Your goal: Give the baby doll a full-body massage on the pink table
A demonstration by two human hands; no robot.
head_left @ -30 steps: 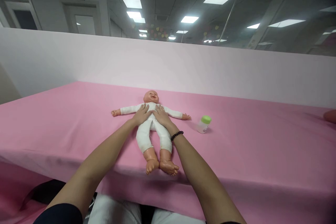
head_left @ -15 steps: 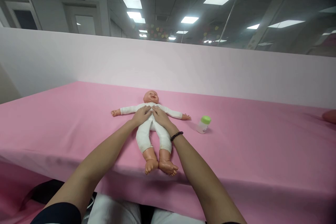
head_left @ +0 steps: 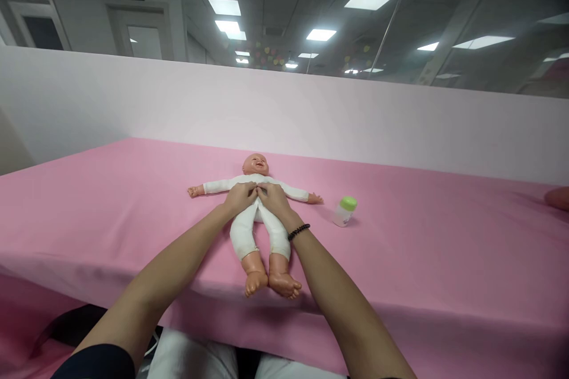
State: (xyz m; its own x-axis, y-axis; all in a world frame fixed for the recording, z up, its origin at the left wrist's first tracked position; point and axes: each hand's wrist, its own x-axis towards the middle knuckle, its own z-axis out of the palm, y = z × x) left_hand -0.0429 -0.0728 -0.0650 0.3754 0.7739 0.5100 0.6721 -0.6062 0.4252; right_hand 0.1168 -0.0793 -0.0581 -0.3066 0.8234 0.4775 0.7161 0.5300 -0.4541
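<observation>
A baby doll [head_left: 243, 235] lies on its back on the pink cloth, its head away from me and its arms spread. It has a white cloth body with bare plastic head, hands and feet. On its torso, my left hand [head_left: 241, 195] and my right hand [head_left: 272, 196] meet at the midline. The fingers of both are bent inward and drawn together, closed; what is between the fingertips, if anything, is hidden. A dark bead bracelet [head_left: 299, 231] circles my right wrist. Right of the doll stands a small clear bottle [head_left: 344, 215] with a green cap.
Pink cloth [head_left: 427, 249] covers the table and hangs over its front edge. A white partition [head_left: 311, 112] rises behind it, with glass panels above. At the far right edge, part of a skin-toned object [head_left: 557, 198] shows. My legs are under the table edge.
My fingers lay flat and stretched out on the doll's chest before; now they are curled, with the knuckles raised and the fingertips together at the middle. The doll and bottle have not moved.
</observation>
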